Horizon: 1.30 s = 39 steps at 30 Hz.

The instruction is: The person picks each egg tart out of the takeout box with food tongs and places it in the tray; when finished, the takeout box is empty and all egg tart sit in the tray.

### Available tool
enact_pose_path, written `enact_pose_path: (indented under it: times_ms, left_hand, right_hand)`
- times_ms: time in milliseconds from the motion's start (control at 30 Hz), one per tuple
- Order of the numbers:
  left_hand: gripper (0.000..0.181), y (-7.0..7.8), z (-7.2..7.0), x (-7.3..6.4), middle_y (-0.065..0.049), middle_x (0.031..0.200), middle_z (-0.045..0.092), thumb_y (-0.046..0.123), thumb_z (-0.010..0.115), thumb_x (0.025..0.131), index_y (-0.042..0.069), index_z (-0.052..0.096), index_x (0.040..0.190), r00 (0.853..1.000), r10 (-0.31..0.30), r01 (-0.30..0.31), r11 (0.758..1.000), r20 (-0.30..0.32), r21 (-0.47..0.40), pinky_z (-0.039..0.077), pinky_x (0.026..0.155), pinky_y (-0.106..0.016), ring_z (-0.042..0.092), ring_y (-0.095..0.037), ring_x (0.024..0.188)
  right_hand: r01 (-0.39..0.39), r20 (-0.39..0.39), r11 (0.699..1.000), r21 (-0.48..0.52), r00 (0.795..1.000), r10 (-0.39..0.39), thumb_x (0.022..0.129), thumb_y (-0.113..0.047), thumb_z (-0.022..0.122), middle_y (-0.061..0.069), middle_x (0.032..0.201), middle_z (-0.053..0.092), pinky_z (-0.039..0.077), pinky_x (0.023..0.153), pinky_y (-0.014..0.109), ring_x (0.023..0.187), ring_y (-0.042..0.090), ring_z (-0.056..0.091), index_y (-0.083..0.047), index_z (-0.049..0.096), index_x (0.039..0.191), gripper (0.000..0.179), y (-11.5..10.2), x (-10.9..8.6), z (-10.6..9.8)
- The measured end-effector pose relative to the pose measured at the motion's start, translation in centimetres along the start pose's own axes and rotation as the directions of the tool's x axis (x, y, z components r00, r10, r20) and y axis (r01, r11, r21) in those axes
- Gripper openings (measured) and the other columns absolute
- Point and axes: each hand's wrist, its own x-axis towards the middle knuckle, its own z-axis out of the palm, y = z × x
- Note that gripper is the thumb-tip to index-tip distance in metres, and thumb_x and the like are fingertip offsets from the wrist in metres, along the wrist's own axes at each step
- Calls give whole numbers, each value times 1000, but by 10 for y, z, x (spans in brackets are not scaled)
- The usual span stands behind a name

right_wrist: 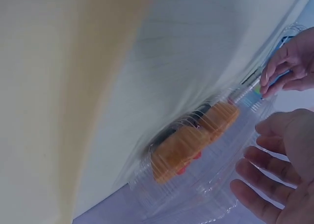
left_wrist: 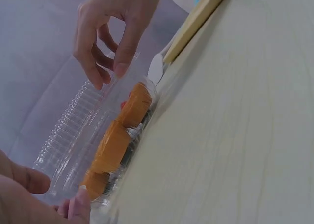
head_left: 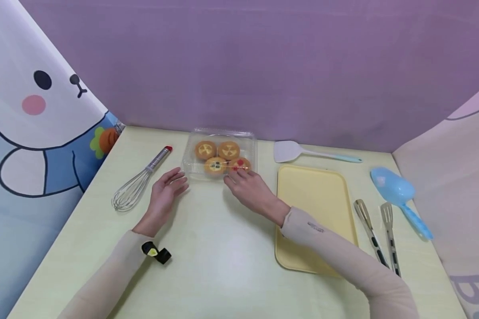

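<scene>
A clear plastic clamshell box sits near the back of the table, lid down. Several round golden pastries are inside, one with red marks on top. My right hand hovers at the box's front right, loosely bent fingers overlapping its front edge. The right wrist view shows that hand's fingers spread apart, with nothing between them. My left hand is beside the box's front left corner, fingers extended towards it. In the left wrist view, the left fingertips are right at the box's near end.
A wire whisk lies on the left. Behind the yellow tray is a white spatula. Farther right are metal tongs, a slotted metal utensil and a blue scoop. A purple backdrop borders the table's back.
</scene>
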Motion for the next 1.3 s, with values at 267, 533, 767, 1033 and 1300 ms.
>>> enact_pose_path:
  times_ms: [267, 533, 767, 1033, 1300]
  left_hand:
    - [51, -2, 2, 9, -2, 120, 59, -2, 54, 104, -3, 44, 153, 999, 0, -5, 994, -46, -110, 54, 106, -21, 67, -5, 107]
    - [49, -3, 4, 13, 2, 110, 61, -6, 54, 103, -4, 46, 150, 998, -14, 3, 986, -69, -164, 56, 99, -16, 68, -4, 100]
    - [46, -1, 5, 16, 2, 106, 65, -7, 59, 100, -1, 51, 145, 995, -44, 24, 976, -86, -218, 58, 95, -16, 68, -5, 99]
    - [50, 4, 5, 19, 2, 90, 75, -10, 63, 97, -4, 53, 145, 989, -109, 74, 949, -101, -306, 61, 89, -19, 75, -6, 85]
    - [49, 8, 1, 21, 0, 85, 77, -10, 64, 95, -2, 55, 143, 980, -182, 147, 934, -80, -325, 62, 85, -20, 75, -7, 82]
  right_hand:
    - [10, -9, 999, -32, 1000, -10, 95, 1, 66, 3, 117, 72, 62, 69, 27, 102, 19, 70, -10, 70, 115, 23, 2, 6, 4]
    - [14, -49, 999, -39, 999, -15, 95, 3, 65, 4, 110, 72, 63, 69, 28, 97, 19, 71, -9, 71, 111, 21, 0, 8, 8]
    - [10, -63, 998, -59, 998, -14, 93, 3, 66, 4, 111, 73, 63, 67, 28, 99, 19, 71, -10, 72, 110, 22, 0, 9, 10]
    - [2, -83, 997, -80, 997, -9, 91, 4, 65, 2, 110, 73, 62, 62, 28, 97, 19, 71, -11, 71, 109, 24, 1, 10, 12]
    - [1, -95, 998, -59, 995, -7, 93, 3, 65, 3, 109, 72, 62, 65, 28, 96, 19, 71, -11, 71, 107, 21, 0, 9, 14]
